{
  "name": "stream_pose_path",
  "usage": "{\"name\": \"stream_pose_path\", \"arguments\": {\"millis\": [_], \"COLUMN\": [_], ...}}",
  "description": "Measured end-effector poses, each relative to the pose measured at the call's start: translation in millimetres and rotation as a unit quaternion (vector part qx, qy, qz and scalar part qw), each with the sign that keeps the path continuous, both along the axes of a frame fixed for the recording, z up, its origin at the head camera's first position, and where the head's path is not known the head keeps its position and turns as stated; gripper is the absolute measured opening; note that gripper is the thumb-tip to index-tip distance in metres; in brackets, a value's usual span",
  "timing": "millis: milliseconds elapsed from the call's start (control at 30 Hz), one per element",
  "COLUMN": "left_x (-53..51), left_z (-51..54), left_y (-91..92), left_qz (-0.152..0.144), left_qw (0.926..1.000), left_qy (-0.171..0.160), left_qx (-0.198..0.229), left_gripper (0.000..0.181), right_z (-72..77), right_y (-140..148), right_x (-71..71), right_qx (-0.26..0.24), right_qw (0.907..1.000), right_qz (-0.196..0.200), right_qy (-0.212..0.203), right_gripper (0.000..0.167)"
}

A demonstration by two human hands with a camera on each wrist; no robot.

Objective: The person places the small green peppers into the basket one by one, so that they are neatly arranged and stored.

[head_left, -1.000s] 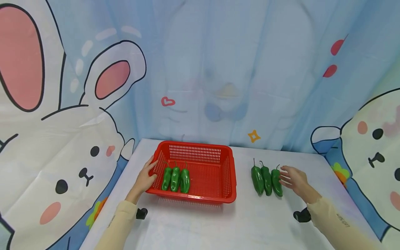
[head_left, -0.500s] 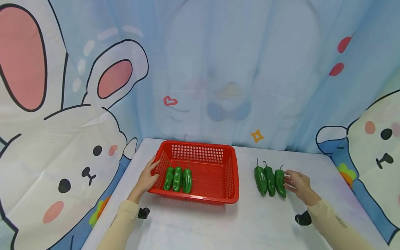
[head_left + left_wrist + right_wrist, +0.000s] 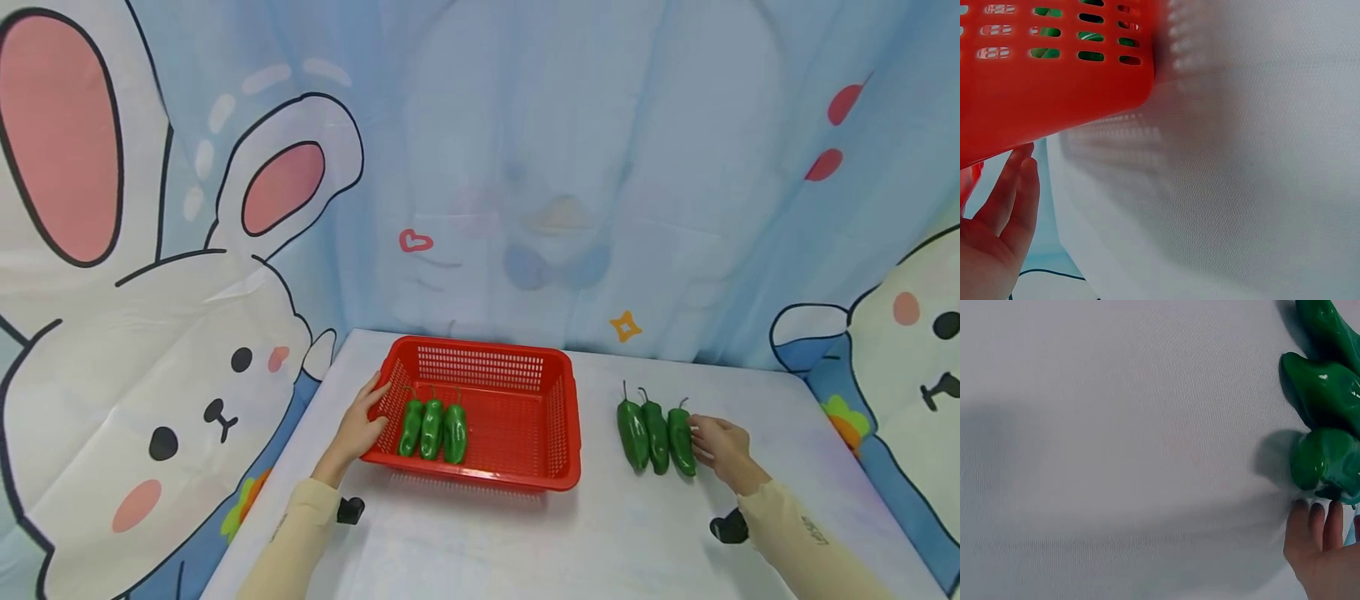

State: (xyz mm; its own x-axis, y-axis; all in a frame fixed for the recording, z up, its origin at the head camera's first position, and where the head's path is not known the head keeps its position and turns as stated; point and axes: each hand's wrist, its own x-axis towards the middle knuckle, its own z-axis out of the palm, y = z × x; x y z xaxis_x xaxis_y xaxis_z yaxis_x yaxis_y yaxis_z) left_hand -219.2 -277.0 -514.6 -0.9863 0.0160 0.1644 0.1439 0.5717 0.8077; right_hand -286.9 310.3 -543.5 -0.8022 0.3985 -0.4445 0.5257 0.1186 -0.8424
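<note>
A red plastic basket [image 3: 517, 482] sits on the table, with three green peppers [image 3: 431, 429] side by side at its left end. My left hand [image 3: 357, 429] rests against the basket's left side. Its extended fingers [image 3: 1022, 194] touch the red wall in the left wrist view. Three more green peppers [image 3: 654, 437] lie in a row to the right of the basket, stems away from me. Beside the rightmost pepper [image 3: 1325, 462] is my right hand [image 3: 722, 446], its fingertips at the pepper's side. That hand's fingers are nearly straight, and none visibly wraps the pepper.
The white table [image 3: 480, 550] runs back to a blue curtain [image 3: 480, 167] with cartoon rabbits printed on it. White cloth separates the basket from the loose peppers. Small black objects [image 3: 729, 527] show beside both wrists.
My right hand has moved in from just above the rightmost loose pepper down to its right side. The left hand stays at the basket. The whole view has shifted slightly.
</note>
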Motion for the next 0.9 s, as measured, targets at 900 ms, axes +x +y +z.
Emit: {"name": "stream_pose_path", "arguments": {"millis": [900], "left_x": [0.5], "left_z": [0.7], "left_y": [1.2], "left_qz": [0.005], "left_qw": [1.0000], "left_qy": [0.000], "left_qx": [-0.002], "left_gripper": [0.064], "right_z": [-6.9], "right_y": [-23.4], "right_x": [-1.6], "right_qx": [0.080], "right_qw": [0.9964], "right_qz": [0.007], "right_qy": [0.025], "right_gripper": [0.066]}}
